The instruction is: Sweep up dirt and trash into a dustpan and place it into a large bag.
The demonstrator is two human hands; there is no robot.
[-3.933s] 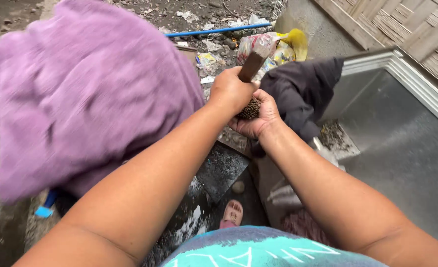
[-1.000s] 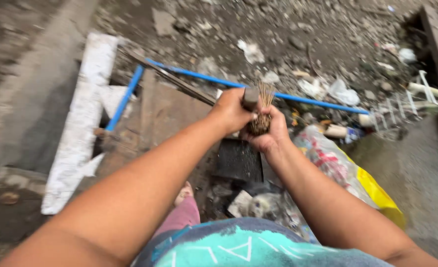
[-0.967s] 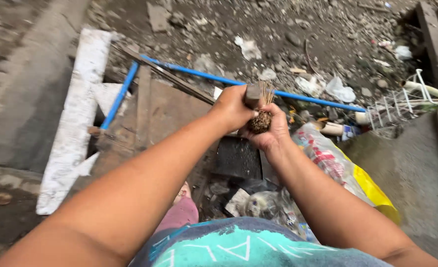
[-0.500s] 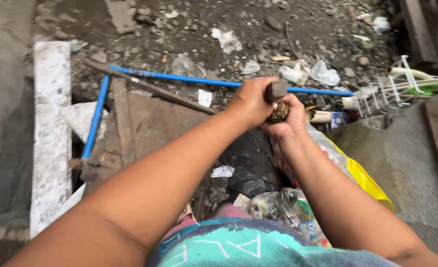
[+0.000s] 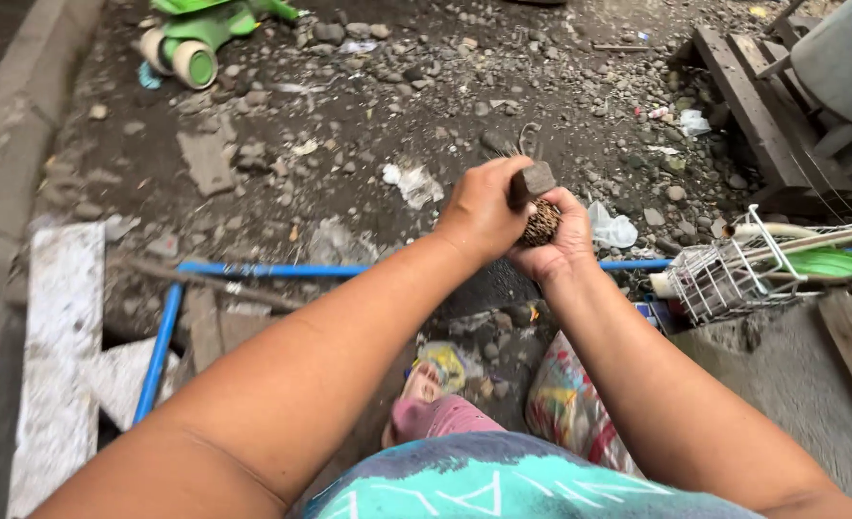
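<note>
My left hand [image 5: 479,207] is closed around a short brown wooden block [image 5: 538,179], held just above the butt end of a bundle of thin brown sticks [image 5: 542,224]. My right hand [image 5: 568,248] wraps around that bundle from below and the right. The block's lower end touches or nearly touches the bundle's cut end. Both hands are pressed together at chest height over littered ground. The rest of the bundle is hidden behind my hands.
A blue pipe [image 5: 253,270] lies across the stony dirt. A white wire rack [image 5: 724,279] sits on a concrete ledge [image 5: 791,384] at right, with a wooden pallet [image 5: 748,106] behind. A green toy wheel [image 5: 190,58], a white plank [image 5: 56,365] and plastic bags [image 5: 565,404] lie around.
The view has swung away from the purple cloth and metal basin toward the open ground. My hands keep the same grip on block and bundle; long stick tips seen earlier no longer show.
</note>
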